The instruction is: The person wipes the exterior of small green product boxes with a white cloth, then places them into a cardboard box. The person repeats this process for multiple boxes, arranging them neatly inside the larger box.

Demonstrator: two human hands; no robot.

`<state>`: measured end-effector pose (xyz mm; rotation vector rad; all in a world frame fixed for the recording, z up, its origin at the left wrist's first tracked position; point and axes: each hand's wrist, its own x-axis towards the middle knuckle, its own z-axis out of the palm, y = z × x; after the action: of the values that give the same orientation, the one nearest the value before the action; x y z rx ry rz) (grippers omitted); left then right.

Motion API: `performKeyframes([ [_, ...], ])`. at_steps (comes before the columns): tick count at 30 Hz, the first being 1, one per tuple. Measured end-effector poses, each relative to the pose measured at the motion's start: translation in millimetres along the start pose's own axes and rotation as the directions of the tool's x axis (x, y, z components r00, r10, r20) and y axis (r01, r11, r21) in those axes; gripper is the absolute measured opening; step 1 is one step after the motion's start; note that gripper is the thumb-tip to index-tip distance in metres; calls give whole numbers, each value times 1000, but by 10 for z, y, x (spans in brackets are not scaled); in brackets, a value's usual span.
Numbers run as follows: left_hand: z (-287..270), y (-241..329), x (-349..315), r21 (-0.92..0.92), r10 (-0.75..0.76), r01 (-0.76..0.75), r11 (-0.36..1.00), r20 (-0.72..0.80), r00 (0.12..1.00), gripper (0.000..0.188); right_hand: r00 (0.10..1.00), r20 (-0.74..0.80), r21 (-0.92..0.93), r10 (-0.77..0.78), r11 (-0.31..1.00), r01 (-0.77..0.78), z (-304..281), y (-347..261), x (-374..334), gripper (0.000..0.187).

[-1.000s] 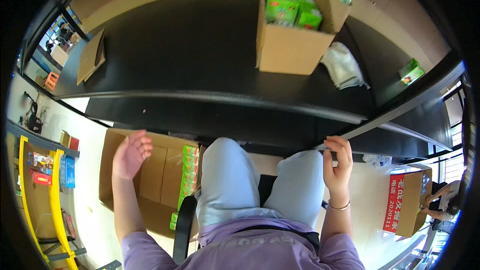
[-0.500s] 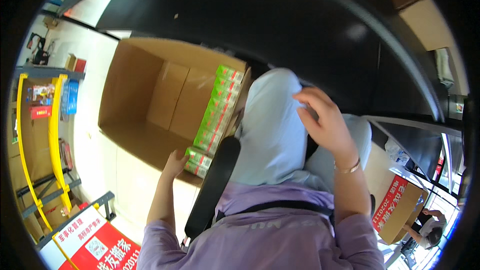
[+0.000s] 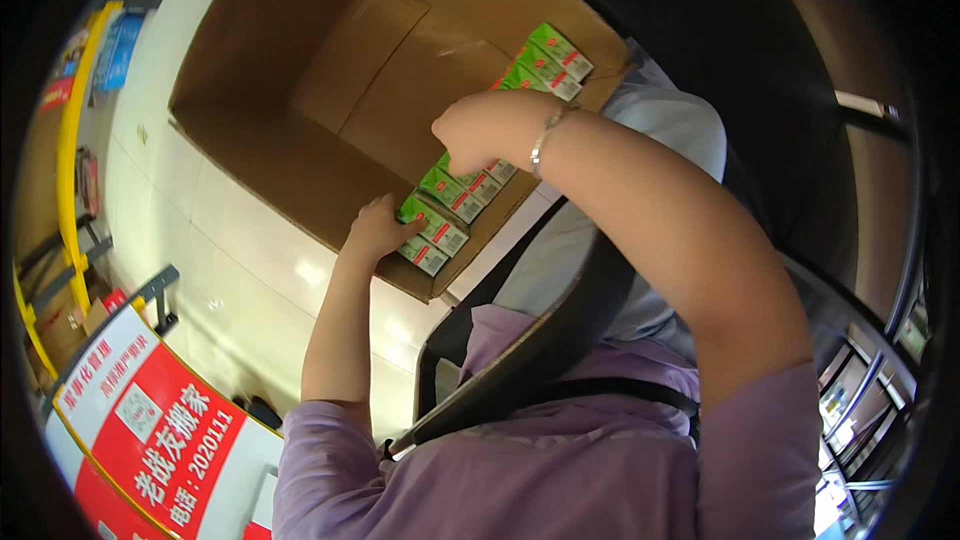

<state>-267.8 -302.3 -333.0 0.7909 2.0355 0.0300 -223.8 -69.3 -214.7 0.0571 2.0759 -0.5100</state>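
A row of small green-and-white cartons [image 3: 440, 224] stands along the right side inside a big open cardboard box [image 3: 255, 70]. My left hand [image 3: 380, 228] is at the near end of this row, its thumb laid over the last cartons and its fingers bent at their far side. Across the middle of the row reaches my right hand [image 3: 490, 130], fingers curled down and thumb against the cartons there. It covers several of them. A narrow gap shows between the cartons beside my left thumb.
A black chair armrest [image 3: 540, 375] lies between my body and the box. To the left are a yellow-and-grey rack [image 3: 68, 150] and a red-and-white printed sign [image 3: 175, 420]. Dark furniture [image 3: 720, 40] rises at the upper right.
My right hand has swung left from above my knee onto the row of cartons. My left hand stays at the row's near end. The view has turned, and the box appears closer.
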Motion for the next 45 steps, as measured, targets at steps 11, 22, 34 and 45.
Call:
performKeyframes([
  [11, 242, -127, 141, -417, 7, -20, 909, -34, 999, 59, 967, 254, 27, -13, 1000, 7, 445, -342, 1127, 52],
  [22, 129, -87, 139, -253, -8, -8, 967, -64, 998, 53, 991, 14, 423, -134, 899, 115, 1093, -295, 1290, 83],
  [34, 29, 24, 113, -665, -79, -79, 742, -204, 976, 50, 981, 180, 680, -74, 730, -69, 565, -167, 1086, 81],
  [45, -375, 317, -103, -990, 297, -143, -16, -142, 944, 43, 925, -67, 952, -374, 255, 172, -104, 263, 253, 75],
])
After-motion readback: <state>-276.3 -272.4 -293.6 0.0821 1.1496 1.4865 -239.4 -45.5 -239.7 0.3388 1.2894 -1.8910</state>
